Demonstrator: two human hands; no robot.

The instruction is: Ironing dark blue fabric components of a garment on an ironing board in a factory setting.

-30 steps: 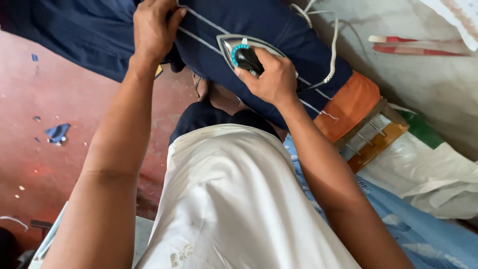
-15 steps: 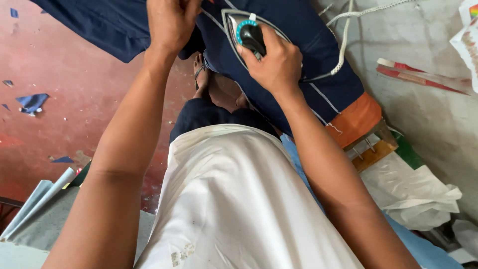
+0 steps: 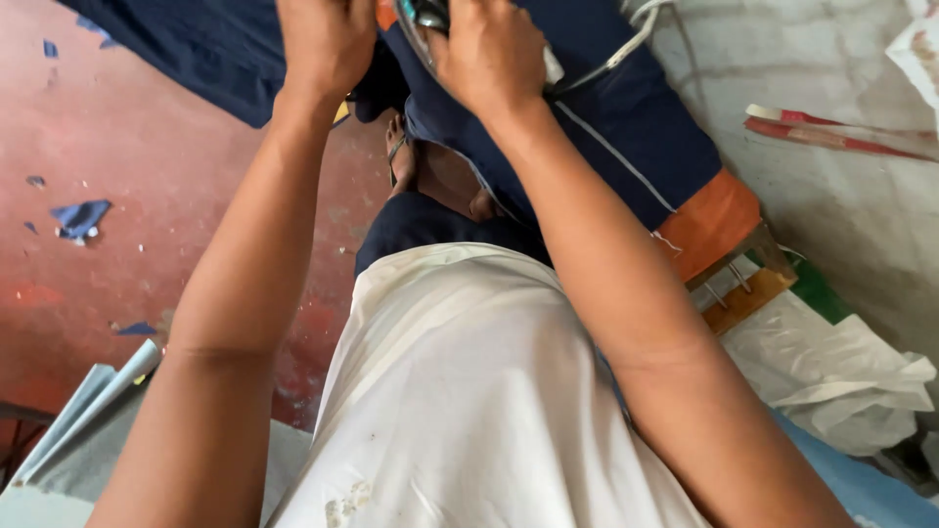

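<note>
A dark navy cloth (image 3: pixel 626 127) with thin white lines lies over an orange-covered ironing board (image 3: pixel 709 225) at the top of the head view. My right hand (image 3: pixel 489 54) is closed around the black handle of a clothes iron (image 3: pixel 425 15), which is mostly cut off by the top edge. My left hand (image 3: pixel 328 39) grips a fold of the navy cloth just left of the iron. The iron's white cord (image 3: pixel 636 29) runs off to the upper right. My white shirt fills the lower middle.
A red floor (image 3: pixel 127 244) with blue fabric scraps (image 3: pixel 78 217) lies on the left. A grey wall, red-and-white strips (image 3: pixel 831 132), crumpled white plastic (image 3: pixel 831 372) and blue sheeting are on the right. A sandalled foot (image 3: pixel 401 161) shows below the board.
Both hands and the iron have moved farther up the cloth toward the top edge. The iron is now mostly out of frame. The view has tilted downward.
</note>
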